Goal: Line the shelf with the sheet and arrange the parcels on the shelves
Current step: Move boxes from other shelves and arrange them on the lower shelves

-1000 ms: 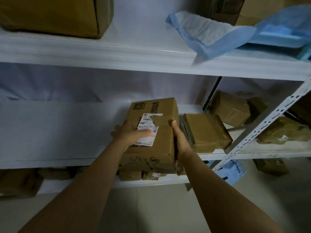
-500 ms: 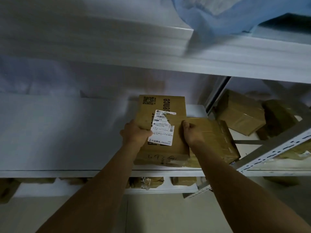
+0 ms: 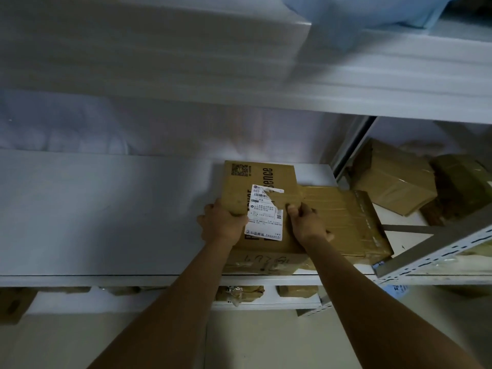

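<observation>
Both forearms reach up from the bottom edge to the middle shelf.
Left hand grips the left edge of the cardboard parcel, fingers curled round the side.
Right hand holds its right edge, thumb on top beside the white shipping label.
Parcel lies flat on the middle shelf, near face at the shelf's front edge, label up, torn at the upper right.
Taped brown parcel sits just right of it, touching, partly under the right hand.
White liner sheet covers the shelf surface left of the parcel and runs up the back.
Further right, past the upright post: more brown parcels in the next bay.
Lower shelf: small parcels visible under the front edge.
Top shelf: blue sheet, blurred.
</observation>
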